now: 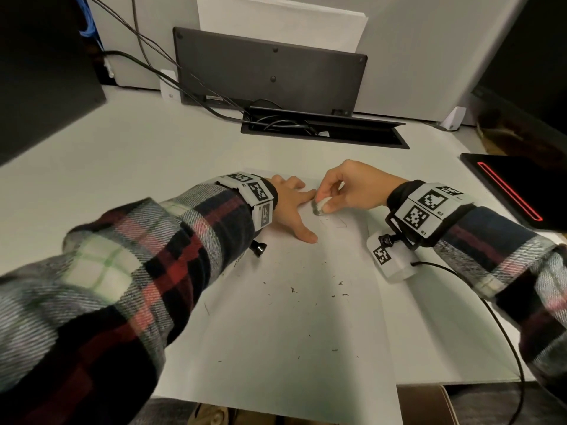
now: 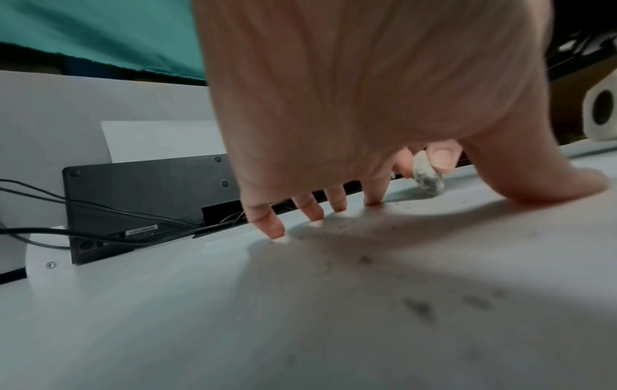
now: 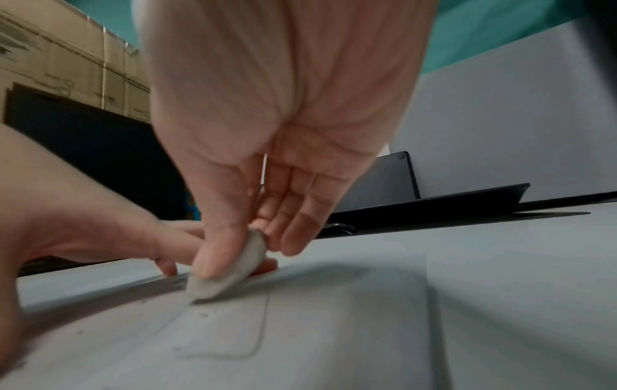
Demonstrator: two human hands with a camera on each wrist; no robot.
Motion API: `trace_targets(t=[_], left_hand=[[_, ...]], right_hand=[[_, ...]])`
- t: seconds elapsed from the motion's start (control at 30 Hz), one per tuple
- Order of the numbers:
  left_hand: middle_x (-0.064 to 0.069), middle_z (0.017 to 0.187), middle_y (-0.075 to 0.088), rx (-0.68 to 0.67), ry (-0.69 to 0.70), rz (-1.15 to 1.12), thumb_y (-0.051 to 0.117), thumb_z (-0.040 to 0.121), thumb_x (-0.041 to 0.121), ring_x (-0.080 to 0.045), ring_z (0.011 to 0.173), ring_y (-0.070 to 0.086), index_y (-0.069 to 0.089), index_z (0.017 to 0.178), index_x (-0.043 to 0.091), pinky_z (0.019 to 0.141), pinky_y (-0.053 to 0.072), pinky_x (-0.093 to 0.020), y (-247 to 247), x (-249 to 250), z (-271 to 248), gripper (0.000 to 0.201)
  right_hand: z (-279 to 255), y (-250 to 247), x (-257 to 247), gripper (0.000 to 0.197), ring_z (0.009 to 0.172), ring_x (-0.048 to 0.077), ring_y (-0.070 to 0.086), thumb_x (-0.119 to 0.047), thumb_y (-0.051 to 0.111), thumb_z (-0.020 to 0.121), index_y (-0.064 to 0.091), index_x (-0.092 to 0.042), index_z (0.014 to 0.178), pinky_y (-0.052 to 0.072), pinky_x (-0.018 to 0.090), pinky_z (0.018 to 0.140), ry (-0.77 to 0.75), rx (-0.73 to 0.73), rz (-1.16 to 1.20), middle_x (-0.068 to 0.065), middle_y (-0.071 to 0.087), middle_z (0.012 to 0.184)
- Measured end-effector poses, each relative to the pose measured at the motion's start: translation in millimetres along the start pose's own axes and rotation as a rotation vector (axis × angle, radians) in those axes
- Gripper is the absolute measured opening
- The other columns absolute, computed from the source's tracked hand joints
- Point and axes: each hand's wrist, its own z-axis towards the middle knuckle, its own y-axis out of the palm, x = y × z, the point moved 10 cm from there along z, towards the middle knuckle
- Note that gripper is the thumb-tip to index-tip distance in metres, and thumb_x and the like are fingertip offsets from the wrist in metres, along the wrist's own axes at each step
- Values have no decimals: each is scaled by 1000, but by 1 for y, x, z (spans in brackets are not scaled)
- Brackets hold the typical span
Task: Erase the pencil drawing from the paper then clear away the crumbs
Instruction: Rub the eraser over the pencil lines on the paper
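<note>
Paper [image 1: 276,317], one white sheet, lying flat on pale desk [image 1: 138,154] and running past the near desk edge, overhanging toward the viewer. Far edge of the sheet just beyond the fingertips; right edge passing under the right wrist; left edge hidden beneath the plaid sleeve [image 1: 138,271].

Left hand [image 1: 290,207] spread flat, fingers straight and splayed, pressing the sheet down at its far part, thumb stretched out toward the near side. Right hand [image 1: 349,187] pinching one eraser [image 1: 320,207], grey and smudged, between thumb and fingertips, its dirty end down on the paper just beside the left index finger. Same pinch seen from the right wrist view: eraser [image 3: 227,266] touching the sheet at the top of faint pencil lines [image 3: 254,329], a rounded outline only partly visible.

Crumbs [image 1: 306,302], many dark specks too small to count, scattered over the near half of the sheet, well apart from both hands.

Open desk to the left of the paper, reaching to a dark block at the left rim. Behind the hands, one open cable slot [image 1: 325,133] with a raised flap, and one black panel [image 1: 270,69] leaning upright against the wall, several cables [image 1: 159,69] trailing into the slot. To the right, one black slab with a red glowing strip [image 1: 509,191], near the right wrist but apart from the sheet.
</note>
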Motion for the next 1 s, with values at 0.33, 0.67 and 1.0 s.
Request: trace_targets(t=[0.33, 0.67, 1.0], left_hand=[[3, 157, -13, -32, -11, 47, 52, 76, 70, -28, 144, -3, -12, 148, 33, 114, 10, -45, 3, 5, -1, 103], [3, 156, -19, -72, -19, 57, 49, 78, 70, -24, 145, -7, -16, 147, 31, 114, 6, -45, 5, 5, 0, 102], [3, 156, -19, -81, -34, 38, 51, 78, 69, -23, 145, -7, -15, 147, 31, 115, 7, -44, 5, 5, -2, 102]], right_hand=[[-10, 17, -8, 11, 59, -2, 51, -15, 74, 76, 70, -24, 81, 42, 8, 61, -32, -133, -1, -7, 66, 75], [-22, 18, -5, 11, 60, -4, 52, -15, 74, 77, 70, -25, 79, 41, 8, 61, -13, -139, 17, -8, 67, 75], [-14, 16, -9, 9, 60, -2, 53, -14, 74, 77, 71, -21, 81, 43, 11, 64, -22, -95, 2, -2, 69, 80]])
